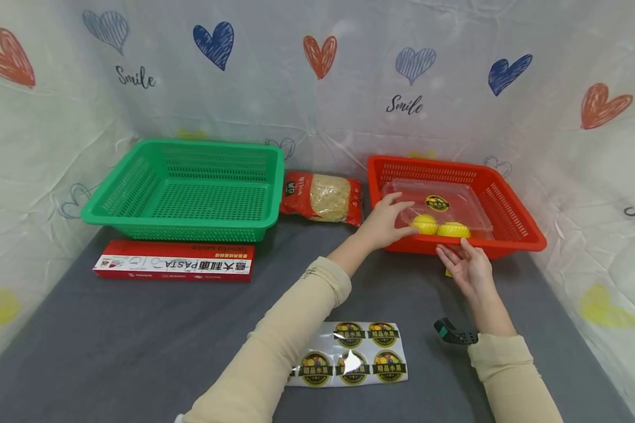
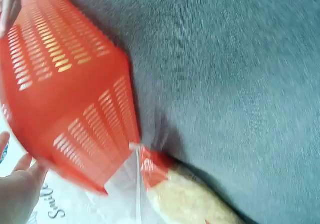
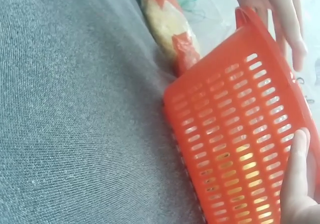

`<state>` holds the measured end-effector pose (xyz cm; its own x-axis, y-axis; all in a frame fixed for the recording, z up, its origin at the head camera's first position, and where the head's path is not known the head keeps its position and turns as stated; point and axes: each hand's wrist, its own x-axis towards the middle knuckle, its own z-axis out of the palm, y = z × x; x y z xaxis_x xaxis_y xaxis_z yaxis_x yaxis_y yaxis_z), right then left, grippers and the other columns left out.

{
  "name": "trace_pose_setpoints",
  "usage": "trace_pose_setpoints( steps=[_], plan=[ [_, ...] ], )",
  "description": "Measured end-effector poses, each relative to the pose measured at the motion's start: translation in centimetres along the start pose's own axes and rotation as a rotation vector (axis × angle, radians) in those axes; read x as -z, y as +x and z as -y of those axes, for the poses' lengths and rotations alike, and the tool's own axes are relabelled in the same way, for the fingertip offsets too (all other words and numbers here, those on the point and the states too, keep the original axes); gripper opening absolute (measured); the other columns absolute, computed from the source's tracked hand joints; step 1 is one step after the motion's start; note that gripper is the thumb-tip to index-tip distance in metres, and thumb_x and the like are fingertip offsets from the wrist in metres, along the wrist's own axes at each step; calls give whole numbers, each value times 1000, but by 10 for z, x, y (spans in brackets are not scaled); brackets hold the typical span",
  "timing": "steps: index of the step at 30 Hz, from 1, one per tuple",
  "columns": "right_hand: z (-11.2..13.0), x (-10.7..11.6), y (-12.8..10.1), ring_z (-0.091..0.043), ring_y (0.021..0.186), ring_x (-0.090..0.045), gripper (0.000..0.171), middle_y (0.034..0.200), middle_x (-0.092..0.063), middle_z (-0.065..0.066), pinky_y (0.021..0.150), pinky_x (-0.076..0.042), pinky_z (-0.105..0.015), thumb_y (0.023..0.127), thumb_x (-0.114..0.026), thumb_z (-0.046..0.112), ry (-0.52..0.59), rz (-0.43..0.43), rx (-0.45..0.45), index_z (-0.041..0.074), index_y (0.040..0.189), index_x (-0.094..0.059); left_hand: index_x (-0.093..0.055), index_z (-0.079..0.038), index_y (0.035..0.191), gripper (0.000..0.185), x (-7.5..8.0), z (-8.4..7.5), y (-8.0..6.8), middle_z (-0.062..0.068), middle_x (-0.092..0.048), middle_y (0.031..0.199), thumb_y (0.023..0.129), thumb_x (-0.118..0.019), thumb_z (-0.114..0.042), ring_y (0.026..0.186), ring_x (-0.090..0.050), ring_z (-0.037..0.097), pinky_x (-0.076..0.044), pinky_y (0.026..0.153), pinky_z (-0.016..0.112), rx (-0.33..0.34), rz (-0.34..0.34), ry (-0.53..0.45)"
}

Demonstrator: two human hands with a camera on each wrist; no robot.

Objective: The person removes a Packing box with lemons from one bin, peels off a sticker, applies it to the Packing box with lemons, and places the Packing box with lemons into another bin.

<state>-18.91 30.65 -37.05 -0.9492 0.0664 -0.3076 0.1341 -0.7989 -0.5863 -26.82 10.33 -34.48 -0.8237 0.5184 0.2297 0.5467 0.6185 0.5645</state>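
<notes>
In the head view a red basket point(image 1: 513, 235) stands at the right. Inside it lies a clear plastic box point(image 1: 457, 194) with a round fruit label point(image 1: 437, 203) on its lid. Two yellow ribbed pieces point(image 1: 453, 230) show at the box's front. My left hand point(image 1: 386, 222) reaches over the basket's front left corner, fingers spread, close to the box. The right hand point(image 1: 471, 267) is at the basket's front wall, fingers extended just under the rim; the right wrist view shows a finger point(image 3: 298, 154) laid along that perforated wall. Neither hand's fingers curl round anything.
A green basket point(image 1: 190, 228) stands at the left, with a red pasta box point(image 1: 174, 261) before it. Between the baskets lies a red bag of pasta point(image 1: 330, 198). A sheet of round labels point(image 1: 351, 352) lies near the front, partly under the left sleeve. A black band point(image 1: 455, 335) sits by the right wrist.
</notes>
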Motion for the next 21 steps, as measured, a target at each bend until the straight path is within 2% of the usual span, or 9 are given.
trace_pose_setpoints(
  steps=[6, 12, 14, 17, 19, 21],
  plan=[
    [4, -4, -2, -29, 87, -64, 78, 148, -17, 3, 90, -44, -38, 90, -56, 18, -45, -9, -46, 33, 144, -2, -46, -15, 135, 58, 22, 10, -14, 8, -33, 140, 84, -64, -37, 126, -34, 21, -34, 102, 34, -8, 3, -75],
    [8, -5, -6, -29, 91, -63, 78, 148, -18, 4, 91, -43, -37, 90, -57, 17, -18, -6, -97, 33, 145, -4, -45, -13, 135, 57, 43, 21, -36, 6, -39, 134, 86, -62, -36, 118, -40, 17, -39, 96, 29, -45, 50, -57],
    [9, -4, -8, -29, 93, -63, 79, 143, -28, 1, 92, -42, -36, 89, -57, 17, -23, 6, -112, 33, 145, -4, -45, -13, 135, 58, 50, 23, -47, 6, -38, 134, 85, -62, -37, 115, -43, 17, -41, 94, 27, -52, 75, -41],
    [11, -1, -11, -30, 93, -63, 75, 125, -47, -6, 94, -40, -36, 91, -55, 18, -71, 49, -132, 31, 145, -4, -42, -14, 137, 61, 60, 27, -63, 6, -35, 138, 85, -62, -38, 118, -41, 18, -42, 94, 28, -63, 100, 39],
    [12, 2, -13, -30, 94, -62, 61, 111, -55, -9, 95, -39, -37, 94, -50, 19, -129, 108, -155, 27, 141, -12, -40, -14, 139, 63, 67, 29, -74, 7, -34, 140, 85, -62, -40, 122, -40, 20, -40, 96, 30, -80, 104, 115],
    [12, 4, -16, -30, 96, -62, 42, 106, -60, -11, 94, -40, -38, 97, -44, 20, -212, 190, -173, 18, 134, -25, -38, -14, 140, 65, 74, 32, -84, 9, -34, 141, 85, -61, -41, 126, -35, 21, -37, 99, 33, -113, 89, 205]
  ],
)
